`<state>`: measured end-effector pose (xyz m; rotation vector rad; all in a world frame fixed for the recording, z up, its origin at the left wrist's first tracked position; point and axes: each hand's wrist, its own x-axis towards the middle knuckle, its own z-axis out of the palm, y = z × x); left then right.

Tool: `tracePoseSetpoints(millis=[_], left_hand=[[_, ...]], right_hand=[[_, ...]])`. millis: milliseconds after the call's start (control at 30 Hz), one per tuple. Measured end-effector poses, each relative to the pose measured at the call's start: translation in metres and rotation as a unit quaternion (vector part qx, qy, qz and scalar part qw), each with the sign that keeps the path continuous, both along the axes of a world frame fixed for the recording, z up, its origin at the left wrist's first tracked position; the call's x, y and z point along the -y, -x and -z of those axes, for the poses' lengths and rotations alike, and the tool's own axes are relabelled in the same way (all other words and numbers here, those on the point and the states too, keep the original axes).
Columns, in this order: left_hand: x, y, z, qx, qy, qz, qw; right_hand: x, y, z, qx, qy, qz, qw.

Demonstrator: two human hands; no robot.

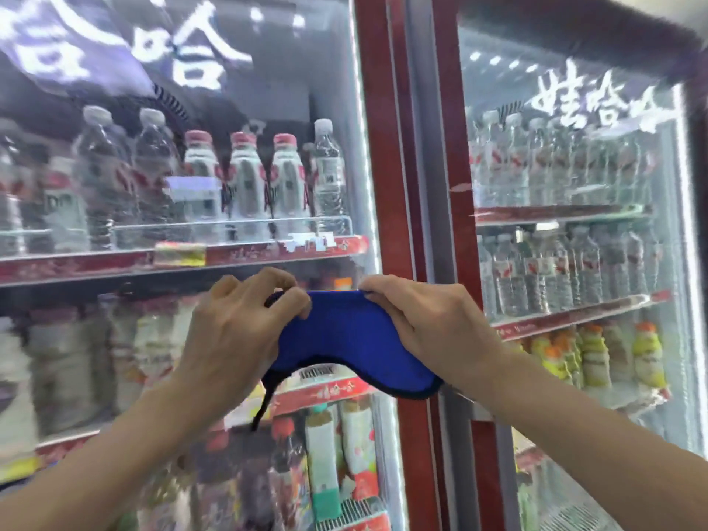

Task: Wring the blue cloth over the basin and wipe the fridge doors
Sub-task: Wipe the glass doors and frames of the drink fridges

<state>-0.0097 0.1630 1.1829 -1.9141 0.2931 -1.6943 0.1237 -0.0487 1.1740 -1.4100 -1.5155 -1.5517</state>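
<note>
**— What does the cloth look like from where you stand?**

— The blue cloth (pixel 352 339) is bright blue with a thin dark edging. It is stretched sideways between the two hands, and its lower edge arches up in the middle. A dark cord (pixel 264 404) dangles from its lower left corner. I can't tell from here whether it is wet.

**— And where is it?**

— It is held up in front of the left fridge door (pixel 373 147), by that door's right edge, just under the front edge of the shelf (pixel 268 254) carrying the water bottles (pixel 325 174). Its right end reaches towards the red frame of the right fridge door (pixel 444 147). I can't tell whether it touches the glass.

**— What about the hands?**

— The left hand (pixel 237 327) has the left end. Its fingers (pixel 283 285) are curled over the top edge and pinch the fabric there, with the knuckles raised. The right hand (pixel 429 323) grasps the right end. Its fingertips (pixel 369 287) are hooked over the top corner, the palm lies along the cloth's side, and the lower right corner of the cloth pokes out below the wrist.

**— So both are gripping?**

— Yes, both are clenched on the cloth, one at each end, with both forearms raised towards the doors.
</note>
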Motion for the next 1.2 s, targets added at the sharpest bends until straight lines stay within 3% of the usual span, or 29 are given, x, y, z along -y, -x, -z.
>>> tracePoseSetpoints(millis=[667,967,1100,1200], left_hand=[[-0.085,0.039,-0.245,0.17,-0.085,-0.161,0.969],[-0.12,0.038,-0.315,0.149,-0.06,-0.287,0.944],[-0.136,0.026,-0.33,0.131,-0.085,-0.316,0.936],[-0.145,0.021,-0.339,0.113,-0.075,-0.307,0.942]], right_hand=[[-0.107,0.039,-0.243,0.043,-0.088,0.0,0.995],[-0.155,0.037,-0.34,0.042,-0.134,0.046,0.989],[-0.179,0.021,-0.344,0.026,-0.137,0.092,0.986],[-0.194,0.005,-0.326,0.063,-0.105,0.144,0.982]])
